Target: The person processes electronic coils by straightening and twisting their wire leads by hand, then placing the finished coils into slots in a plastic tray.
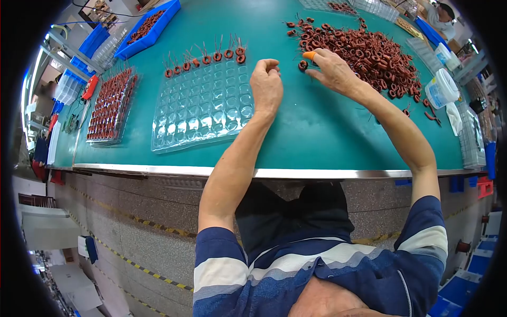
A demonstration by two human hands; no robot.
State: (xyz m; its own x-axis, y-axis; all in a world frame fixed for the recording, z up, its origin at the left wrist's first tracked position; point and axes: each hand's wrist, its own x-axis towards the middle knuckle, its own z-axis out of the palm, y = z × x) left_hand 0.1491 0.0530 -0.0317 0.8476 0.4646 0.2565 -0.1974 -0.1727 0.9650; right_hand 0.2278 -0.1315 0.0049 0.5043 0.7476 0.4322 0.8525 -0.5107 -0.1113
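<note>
My left hand (266, 89) is closed, fingers curled in, just right of the clear plastic tray (198, 138); whatever it may hold is hidden. Several reddish-brown ring coils (217, 56) with wire leads fill the tray's far row, with a second one below at the right corner. My right hand (336, 75), an orange finger cot (309, 55) on one finger, has thumb and finger about a single dark ring coil (302, 65). That coil lies at the left edge of a large pile of similar coils (364, 55).
A stack of filled trays (112, 108) stands at the left, near a red device (90, 87). Behind is a blue bin (153, 31) of coils. White buckets (442, 89) line the right side; another person (439, 21) sits at the far right. The metal table edge (327, 173) runs before me.
</note>
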